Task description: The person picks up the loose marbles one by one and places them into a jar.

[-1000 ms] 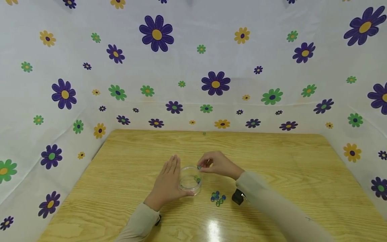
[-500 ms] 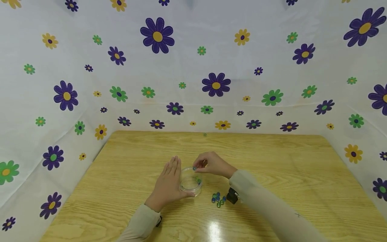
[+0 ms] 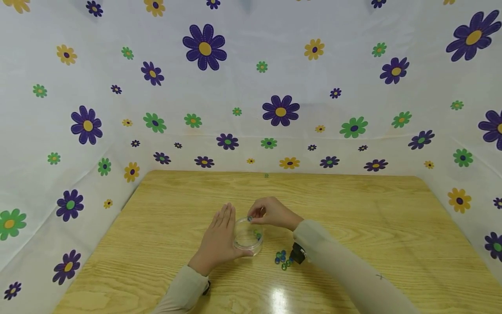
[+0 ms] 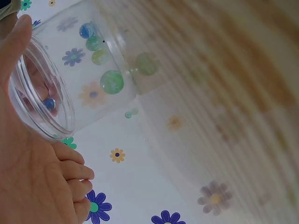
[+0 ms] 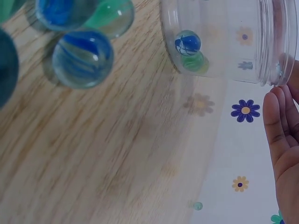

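A clear round jar [image 3: 256, 250] stands on the table with several green and blue marbles [image 4: 112, 81] at its bottom. My left hand [image 3: 217, 244] rests along the jar's left side, fingers straight and thumb reaching across the front. Over the far right of the rim, my right hand [image 3: 274, 213] pinches a blue marble [image 4: 49, 103] between thumb and fingertips. To the right of the jar lies a loose group of blue and green marbles [image 3: 283, 258], big at the corner of the right wrist view; my right wrist's camera partly overlaps it in the head view.
One greenish marble [image 3: 266, 175] sits by itself at the table's far edge. The wooden table [image 3: 176, 196] is enclosed at the back and sides by a white flowered cloth [image 3: 235, 87].
My right hand has moved left, bringing its marble from beside the jar to over the rim. The left hand has stayed at the jar.
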A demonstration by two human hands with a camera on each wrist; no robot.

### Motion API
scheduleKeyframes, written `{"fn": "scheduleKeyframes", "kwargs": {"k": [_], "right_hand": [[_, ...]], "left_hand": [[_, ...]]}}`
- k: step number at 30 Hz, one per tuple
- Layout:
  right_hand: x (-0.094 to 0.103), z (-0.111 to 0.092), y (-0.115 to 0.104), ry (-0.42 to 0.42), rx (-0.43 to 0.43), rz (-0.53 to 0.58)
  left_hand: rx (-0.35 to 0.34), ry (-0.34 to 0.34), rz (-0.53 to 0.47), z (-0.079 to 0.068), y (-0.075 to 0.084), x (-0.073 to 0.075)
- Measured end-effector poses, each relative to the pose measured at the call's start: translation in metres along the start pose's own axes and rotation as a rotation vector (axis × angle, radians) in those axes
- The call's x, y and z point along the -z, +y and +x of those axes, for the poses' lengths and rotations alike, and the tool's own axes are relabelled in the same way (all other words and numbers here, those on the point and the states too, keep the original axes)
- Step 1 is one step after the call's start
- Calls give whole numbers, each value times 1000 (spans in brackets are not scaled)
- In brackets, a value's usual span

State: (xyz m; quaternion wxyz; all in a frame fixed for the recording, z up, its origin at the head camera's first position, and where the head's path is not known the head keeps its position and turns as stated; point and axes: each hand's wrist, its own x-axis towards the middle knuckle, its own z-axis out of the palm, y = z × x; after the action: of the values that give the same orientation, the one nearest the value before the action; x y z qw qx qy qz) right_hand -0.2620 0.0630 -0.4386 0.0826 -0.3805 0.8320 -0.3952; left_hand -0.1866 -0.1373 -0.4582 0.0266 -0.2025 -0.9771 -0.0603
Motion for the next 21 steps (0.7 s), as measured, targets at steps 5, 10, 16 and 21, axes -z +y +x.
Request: {"fn": "scheduleKeyframes", "kwargs": {"k": [5,10,16,21], "right_hand": [[-1,1,1,-3,0,-6],[-1,1,1,0,5,-12],[-1,1,1,8,-6,-19],[2,-4,1,31,-12,-8]], "left_hand": [[-4,5,-14,-1,1,2],[-4,4,-16,-2,1,2],[-4,9,-24,-2,1,2],[-4,11,-14,-2,1,2]]}}
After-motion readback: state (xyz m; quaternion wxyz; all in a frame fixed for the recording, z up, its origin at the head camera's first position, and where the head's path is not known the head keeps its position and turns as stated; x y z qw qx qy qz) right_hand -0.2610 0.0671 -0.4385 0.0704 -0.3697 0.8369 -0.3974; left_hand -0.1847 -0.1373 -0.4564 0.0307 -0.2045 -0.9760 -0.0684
